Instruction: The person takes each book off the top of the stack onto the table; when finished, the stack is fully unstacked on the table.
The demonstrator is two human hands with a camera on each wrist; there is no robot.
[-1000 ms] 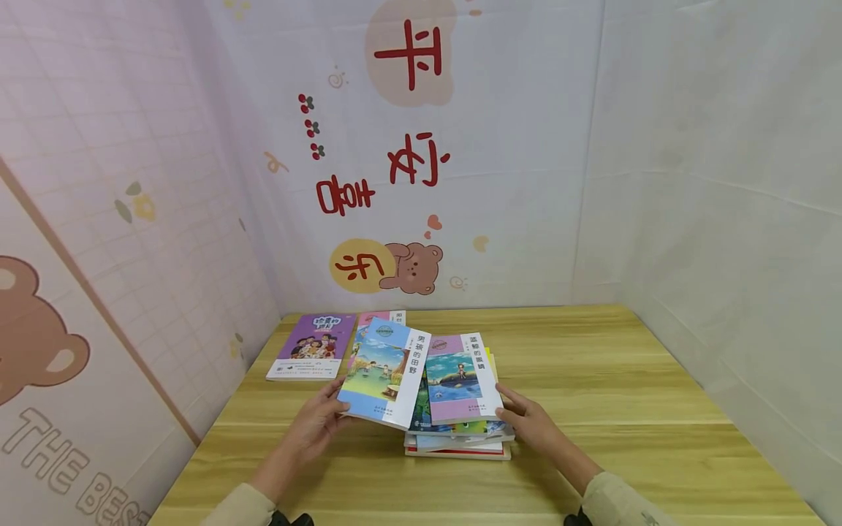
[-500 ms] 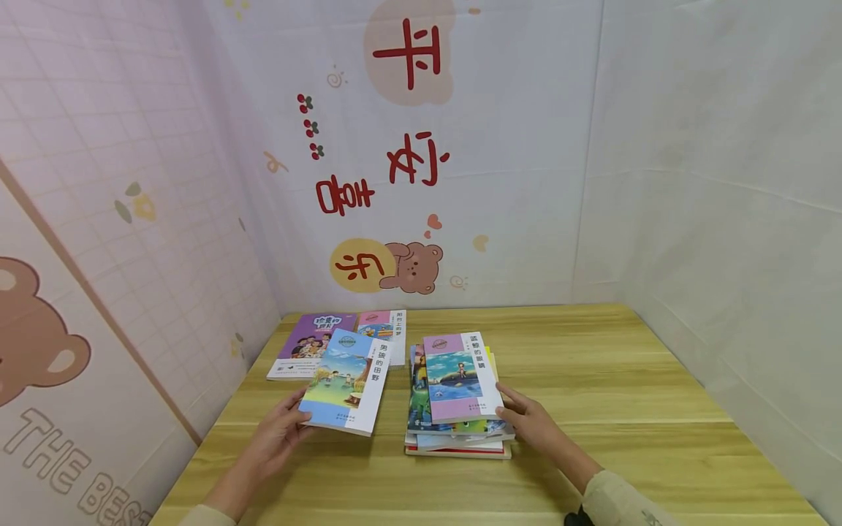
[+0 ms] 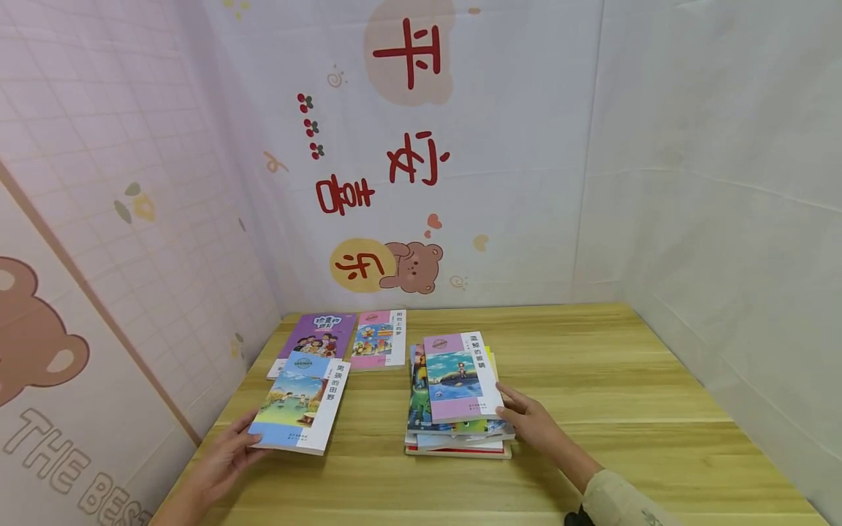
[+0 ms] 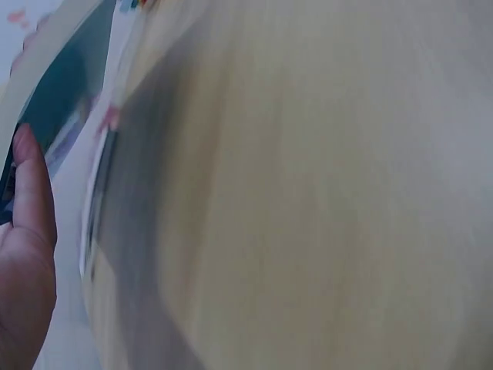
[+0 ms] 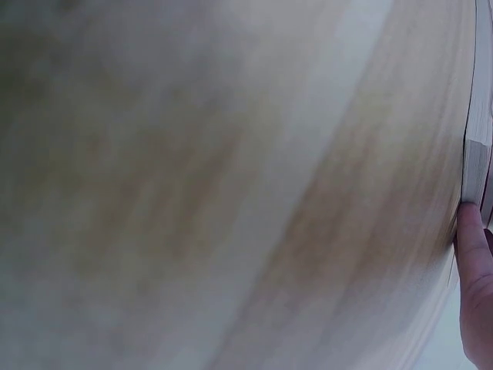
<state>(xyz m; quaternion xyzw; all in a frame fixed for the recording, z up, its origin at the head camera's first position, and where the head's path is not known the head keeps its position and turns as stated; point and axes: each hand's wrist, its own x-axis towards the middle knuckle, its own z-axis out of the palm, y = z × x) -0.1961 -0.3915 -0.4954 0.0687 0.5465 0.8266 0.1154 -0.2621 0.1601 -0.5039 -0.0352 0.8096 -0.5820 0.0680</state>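
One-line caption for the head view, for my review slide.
Left hand holds a blue book over the table while the right hand touches a book stack.

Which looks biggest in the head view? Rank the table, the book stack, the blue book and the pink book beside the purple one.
1. Table
2. Book stack
3. Blue book
4. Pink book, which lies farther back
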